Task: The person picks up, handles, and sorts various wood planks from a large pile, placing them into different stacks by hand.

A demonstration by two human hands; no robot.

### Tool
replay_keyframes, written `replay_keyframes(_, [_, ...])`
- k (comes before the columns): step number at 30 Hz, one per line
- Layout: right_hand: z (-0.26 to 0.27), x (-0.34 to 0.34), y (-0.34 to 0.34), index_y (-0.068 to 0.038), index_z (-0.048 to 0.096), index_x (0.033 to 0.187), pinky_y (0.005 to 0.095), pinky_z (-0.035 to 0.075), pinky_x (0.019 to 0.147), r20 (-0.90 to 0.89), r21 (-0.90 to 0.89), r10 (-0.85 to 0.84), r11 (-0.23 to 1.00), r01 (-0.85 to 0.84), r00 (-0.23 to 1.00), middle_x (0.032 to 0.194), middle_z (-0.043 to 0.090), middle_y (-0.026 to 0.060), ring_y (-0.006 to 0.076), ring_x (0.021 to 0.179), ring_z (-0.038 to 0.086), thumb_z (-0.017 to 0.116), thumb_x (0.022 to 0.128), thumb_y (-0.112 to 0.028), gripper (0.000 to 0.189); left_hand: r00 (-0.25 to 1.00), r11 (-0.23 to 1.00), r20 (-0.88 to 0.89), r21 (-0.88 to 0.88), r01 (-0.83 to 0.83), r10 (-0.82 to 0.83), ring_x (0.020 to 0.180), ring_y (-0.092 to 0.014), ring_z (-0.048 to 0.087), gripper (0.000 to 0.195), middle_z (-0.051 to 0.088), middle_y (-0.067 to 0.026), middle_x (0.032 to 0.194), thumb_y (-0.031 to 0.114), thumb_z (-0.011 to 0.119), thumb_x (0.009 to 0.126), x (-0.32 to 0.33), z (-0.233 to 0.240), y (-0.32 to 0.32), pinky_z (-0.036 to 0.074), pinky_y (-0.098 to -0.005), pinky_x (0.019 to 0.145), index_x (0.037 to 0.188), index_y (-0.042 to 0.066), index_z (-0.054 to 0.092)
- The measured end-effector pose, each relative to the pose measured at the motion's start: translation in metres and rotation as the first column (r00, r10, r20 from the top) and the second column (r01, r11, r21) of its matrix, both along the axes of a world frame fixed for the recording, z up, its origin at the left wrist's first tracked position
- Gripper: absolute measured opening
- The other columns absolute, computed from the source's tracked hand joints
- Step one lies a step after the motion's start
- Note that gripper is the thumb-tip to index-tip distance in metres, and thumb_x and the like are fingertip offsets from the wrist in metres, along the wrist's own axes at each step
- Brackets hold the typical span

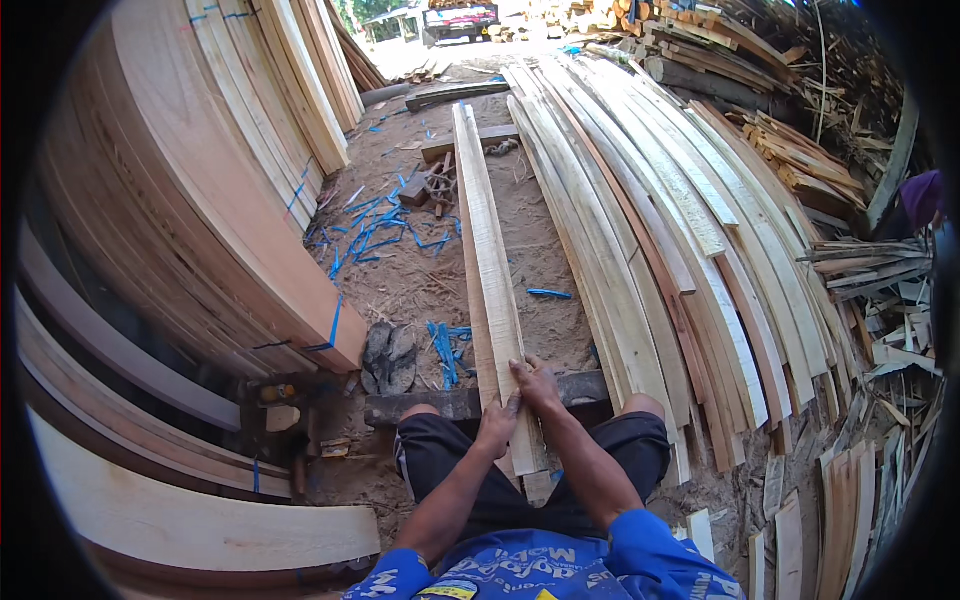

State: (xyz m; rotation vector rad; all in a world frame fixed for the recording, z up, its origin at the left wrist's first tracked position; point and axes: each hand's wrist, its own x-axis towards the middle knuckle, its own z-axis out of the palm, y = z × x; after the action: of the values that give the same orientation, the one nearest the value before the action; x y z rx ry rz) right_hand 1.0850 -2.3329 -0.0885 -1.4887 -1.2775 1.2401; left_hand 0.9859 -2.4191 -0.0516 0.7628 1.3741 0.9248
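Long pale wooden boards [495,277] lie lengthwise in front of me, stacked slightly offset, with their near ends between my knees. Near that end my left hand [498,427] holds the left edge of the upper board. My right hand [535,384] grips the same board a little farther up, its fingers over the top and right edge. The two hands are close together. A dark wooden crossbeam [450,406] passes under the boards, and a short wood block [538,487] shows at their near end. The undersides of the boards and some fingertips are hidden.
On the right lies a wide spread of sawn planks [637,247]. Thick boards [300,285], bound with blue strapping, stand at the left. Blue strap scraps [375,225] litter the sandy ground. Wood offcuts [806,157] and a purple-clothed person [921,196] are at far right; a truck [460,19] stands beyond.
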Motion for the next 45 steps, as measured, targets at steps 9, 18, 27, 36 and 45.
replay_keyframes(9, [-0.118,0.014,-0.134,0.0,0.055,0.12,0.0422,0.042,0.092,0.552,-0.094,-0.057,0.987,0.131,0.832,0.113,0.059,0.0253,0.0381,0.109,0.055,0.051,0.087,-0.038,0.05,0.963,0.995,-0.256,0.073,-0.067,0.084,0.103,-0.027,0.06,0.068,0.062,-0.0167,0.11,0.045,0.072,0.074,-0.061,-0.162,-0.023,0.046,-0.0369,0.088,0.123,0.003,0.051])
replay_keyframes(18, [-0.119,0.025,-0.132,-0.006,0.058,0.116,0.0457,0.041,0.091,0.363,-0.343,0.087,0.938,0.047,0.928,0.108,0.06,0.025,0.0409,0.107,0.054,0.044,0.09,-0.037,0.043,0.712,0.997,-0.702,-0.023,-0.072,0.035,0.1,-0.037,0.058,0.07,0.055,-0.0238,0.112,0.034,0.081,0.059,-0.016,-0.123,-0.029,0.047,-0.041,0.087,0.114,0.001,0.052])
replay_keyframes(27, [-0.142,0.032,-0.142,-0.007,0.061,0.112,0.0447,0.042,0.09,0.23,-0.375,0.032,0.925,0.059,0.973,0.106,0.061,0.0246,0.0397,0.106,0.055,0.044,0.091,-0.034,0.038,0.816,0.989,-0.565,0.137,-0.051,0.121,0.091,-0.032,0.064,0.068,0.064,-0.0199,0.099,0.028,0.08,0.063,-0.01,-0.143,-0.052,0.05,-0.0395,0.081,0.118,0.001,0.05])
replay_keyframes(36, [-0.113,0.019,-0.142,0.001,0.059,0.11,0.046,0.043,0.088,0.261,-0.344,0.023,0.936,0.071,0.965,0.102,0.06,0.0299,0.0427,0.102,0.056,0.046,0.091,-0.03,0.039,0.764,0.996,-0.642,0.084,-0.006,0.058,0.091,-0.035,0.064,0.069,0.065,-0.0218,0.097,0.036,0.078,0.066,-0.025,-0.16,-0.058,0.05,-0.0421,0.079,0.119,0.002,0.048])
replay_keyframes(45, [-0.138,0.003,-0.147,0.01,0.048,0.116,0.0482,0.039,0.093,0.311,-0.367,0.066,0.929,0.056,0.948,0.107,0.056,0.0339,0.0461,0.106,0.051,0.046,0.089,-0.029,0.048,0.869,0.997,-0.492,-0.03,-0.075,0.051,0.086,-0.026,0.066,0.052,0.068,-0.0144,0.095,0.032,0.08,0.065,-0.034,-0.178,-0.054,0.05,-0.0366,0.078,0.104,0.0,0.064])
